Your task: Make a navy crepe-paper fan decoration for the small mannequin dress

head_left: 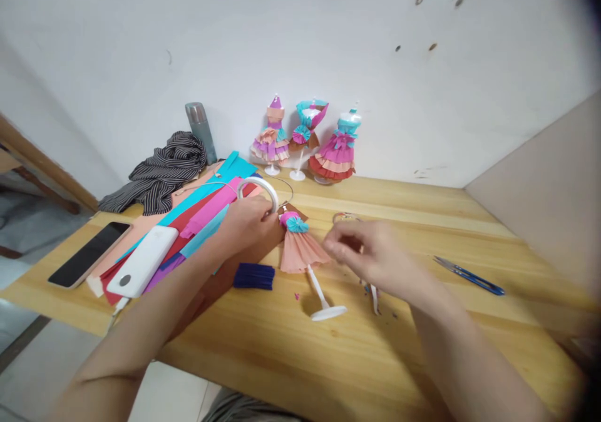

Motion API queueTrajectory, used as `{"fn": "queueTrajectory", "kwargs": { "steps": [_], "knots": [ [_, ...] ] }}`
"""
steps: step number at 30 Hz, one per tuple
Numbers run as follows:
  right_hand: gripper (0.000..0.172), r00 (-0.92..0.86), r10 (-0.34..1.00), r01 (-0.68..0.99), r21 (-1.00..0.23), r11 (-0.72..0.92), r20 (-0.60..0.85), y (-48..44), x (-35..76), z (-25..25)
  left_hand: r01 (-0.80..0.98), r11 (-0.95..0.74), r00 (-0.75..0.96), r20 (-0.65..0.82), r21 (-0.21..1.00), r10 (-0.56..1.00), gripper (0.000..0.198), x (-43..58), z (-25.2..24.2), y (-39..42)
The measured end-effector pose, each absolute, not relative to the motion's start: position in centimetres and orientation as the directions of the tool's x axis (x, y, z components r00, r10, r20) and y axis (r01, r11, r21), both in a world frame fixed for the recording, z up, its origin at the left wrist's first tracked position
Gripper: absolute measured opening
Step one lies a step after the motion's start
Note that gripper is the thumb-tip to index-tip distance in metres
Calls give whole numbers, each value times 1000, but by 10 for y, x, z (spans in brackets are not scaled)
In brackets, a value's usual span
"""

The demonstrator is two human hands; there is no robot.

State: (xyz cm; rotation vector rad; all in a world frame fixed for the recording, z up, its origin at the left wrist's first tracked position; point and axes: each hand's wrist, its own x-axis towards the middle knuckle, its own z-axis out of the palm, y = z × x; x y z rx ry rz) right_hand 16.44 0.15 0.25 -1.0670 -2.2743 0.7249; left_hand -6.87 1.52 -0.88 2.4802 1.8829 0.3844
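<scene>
My left hand (248, 221) is closed on the lower rim of a white roll of tape (258, 183), which is tilted up above the paper strips. Close by, a miniature dress form (303, 250) wears a peach pleated skirt, a pink top and a turquoise rosette. Its white base (328, 313) rests on the table, and the form leans left in the view. Just right of the skirt is my right hand (369, 253), its fingers curled together; whether anything is pinched there is hidden. Beneath that hand lie scissors (374, 300), mostly covered.
Crepe paper sheets (216, 206), a white power bank (143, 259) and a phone (89, 254) lie left. A folded navy piece (254, 276) sits centrally. Blue thread snips (469, 275) lie right. Dressed forms (333, 149), a striped cloth (164, 171) and a bottle (201, 131) stand behind.
</scene>
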Motion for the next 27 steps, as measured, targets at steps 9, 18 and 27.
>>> {"fn": "queueTrajectory", "kwargs": {
  "steps": [9, 18, 27],
  "knots": [
    [23, -566, 688, 823, -255, 508, -454, 9, 139, -42, 948, -318, 319, -70, 21, 945, 18, -93, -69, 41],
    [21, -555, 756, 819, -385, 425, -346, 9, 155, -50, 952, -261, 274, -67, 159, 959, 14, -99, -76, 45],
    [40, -570, 805, 580, -776, 249, -167, 3, 183, -44, 921, -239, 263, -37, 306, 964, 15, -104, -77, 42]
  ]
}}
